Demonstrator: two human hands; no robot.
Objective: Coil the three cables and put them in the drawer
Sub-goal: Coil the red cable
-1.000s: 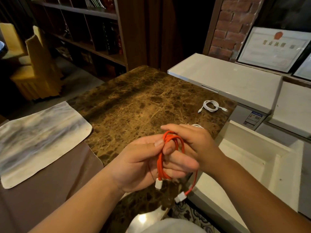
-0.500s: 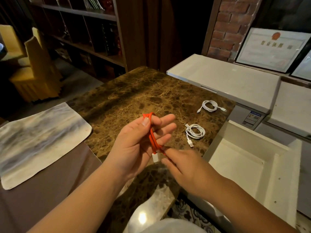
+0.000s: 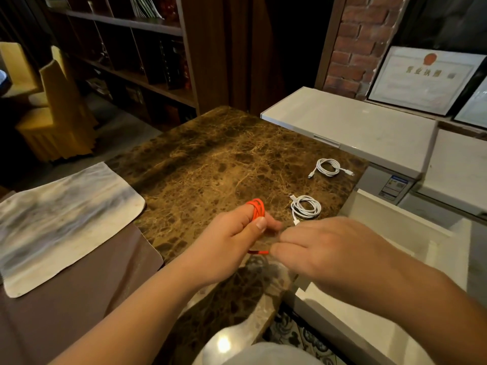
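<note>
Head view is the only one. Tension matters most for finishing this coil: the left hand [image 3: 232,238] holds the orange cable [image 3: 257,210] bundled between thumb and fingers, loops standing up above the thumb, while the right hand [image 3: 324,248] pinches the loose tail where a short orange stretch shows between the two hands. The tail probably wants wrapping snugly round the waist of the loops and its end tucked through — pulled firm enough that the bundle does not spring open, not so hard that the plug end kinks. The left hand's grip should stay closed on the loops until the tuck holds. The right fingertips are blurred, so the pinch on the tail is likely rather than certain.

The orange cable is thin, bright and glossy, gathered into a small tight bunch held above the front of the marbled brown desk [image 3: 210,167]. Two white cables are already coiled and lying on the desk to the right — the near white coil [image 3: 305,208] just beyond the hands, the far white coil [image 3: 328,167] near the desk's right edge. The open white drawer [image 3: 390,233] waits at the right, beside the desk.
</note>
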